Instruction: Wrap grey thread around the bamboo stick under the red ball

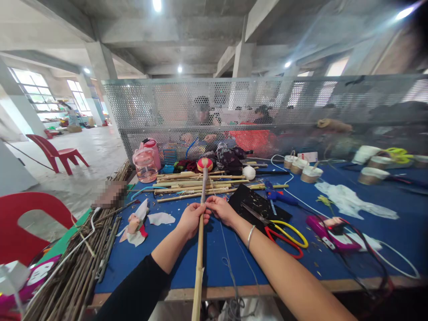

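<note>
My left hand (pixel 194 219) is closed around a long pale bamboo stick (pixel 199 258), which points away from me over the blue table (pixel 133 249). Grey yarn (pixel 203 187) wraps the stick's upper part, below a red and yellow ball (pixel 204 164) at its far end. Beside the stick, the fingers of my right hand (pixel 220 209) are pinched at the lower end of the wrapping, on the grey yarn. Loose strands hang from there past the table's front edge.
Scissors (pixel 284 232) and a glue gun (pixel 281 197) lie on the right, near a black cloth (pixel 247 200). Bamboo sticks (pixel 180 183) lie behind my hands. Brown twigs (pixel 76 258) fill the left edge. A perforated metal screen (pixel 160 102) stands behind, with people beyond it.
</note>
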A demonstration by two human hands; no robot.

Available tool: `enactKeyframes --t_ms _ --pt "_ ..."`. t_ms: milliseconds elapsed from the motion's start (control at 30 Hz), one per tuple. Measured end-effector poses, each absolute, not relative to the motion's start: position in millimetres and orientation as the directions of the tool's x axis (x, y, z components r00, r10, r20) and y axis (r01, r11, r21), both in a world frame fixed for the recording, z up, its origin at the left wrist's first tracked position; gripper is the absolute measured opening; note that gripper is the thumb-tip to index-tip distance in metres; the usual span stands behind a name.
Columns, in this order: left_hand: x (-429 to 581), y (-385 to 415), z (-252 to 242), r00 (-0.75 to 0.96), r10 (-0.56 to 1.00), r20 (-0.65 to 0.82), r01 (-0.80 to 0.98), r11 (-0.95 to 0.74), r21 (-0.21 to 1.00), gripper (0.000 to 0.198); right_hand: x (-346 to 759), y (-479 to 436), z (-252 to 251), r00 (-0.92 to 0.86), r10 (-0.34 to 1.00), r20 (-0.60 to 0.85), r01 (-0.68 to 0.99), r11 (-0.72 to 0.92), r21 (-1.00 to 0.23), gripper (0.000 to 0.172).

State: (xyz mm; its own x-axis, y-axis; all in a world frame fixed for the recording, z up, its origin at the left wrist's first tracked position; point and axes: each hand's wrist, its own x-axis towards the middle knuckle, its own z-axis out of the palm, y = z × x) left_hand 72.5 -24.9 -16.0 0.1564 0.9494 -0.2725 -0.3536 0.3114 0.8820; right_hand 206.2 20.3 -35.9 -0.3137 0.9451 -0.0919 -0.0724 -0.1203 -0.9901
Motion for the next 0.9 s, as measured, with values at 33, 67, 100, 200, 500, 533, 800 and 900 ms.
enactKeyframes --t_ms 33,67,100,200,500,533,800,900 --pt "72.2 -26.6 -13.3 0.167 0.95 -0.262 -0.353 0.306 0.884 0.014 208.8 20.4 -34.5 -0.355 0.929 -0.102 -0.109 -0.15 -0.983 0.037" --pt "72.0 -27.9 -11.0 0.187 0.948 -0.256 -0.347 0.308 0.886 0.014 211.7 20.4 -32.7 -0.4 0.911 -0.106 -0.136 -0.173 -0.975 0.039" --pt "71.9 -28.8 -9.3 0.205 0.945 -0.256 -0.336 0.314 0.888 0.014 214.7 20.3 -30.8 -0.442 0.891 -0.102 -0.155 -0.188 -0.97 0.041" --pt "72.1 -28.5 -8.5 0.274 0.923 -0.272 -0.26 0.343 0.902 0.02 222.2 18.9 -25.0 -0.498 0.864 -0.066 -0.176 -0.175 -0.969 0.037" --pt "77.4 -29.4 -14.5 0.212 0.953 -0.218 -0.08 0.239 0.968 0.044 218.2 16.8 -24.1 -0.428 0.897 -0.11 -0.118 -0.176 -0.977 0.032" --pt "78.0 -29.8 -14.0 0.198 0.957 -0.21 -0.083 0.23 0.97 0.043 217.5 16.7 -23.4 -0.426 0.9 -0.096 -0.124 -0.164 -0.979 0.032" --pt "83.0 -37.0 -7.3 0.249 0.953 -0.17 -0.201 0.222 0.954 0.041 224.3 15.2 -16.7 -0.531 0.844 -0.07 -0.215 -0.214 -0.953 0.037" --pt "81.4 -38.5 -5.9 0.269 0.945 -0.183 -0.224 0.247 0.943 0.038 225.3 17.0 -17.8 -0.549 0.832 -0.085 -0.189 -0.223 -0.956 0.033"
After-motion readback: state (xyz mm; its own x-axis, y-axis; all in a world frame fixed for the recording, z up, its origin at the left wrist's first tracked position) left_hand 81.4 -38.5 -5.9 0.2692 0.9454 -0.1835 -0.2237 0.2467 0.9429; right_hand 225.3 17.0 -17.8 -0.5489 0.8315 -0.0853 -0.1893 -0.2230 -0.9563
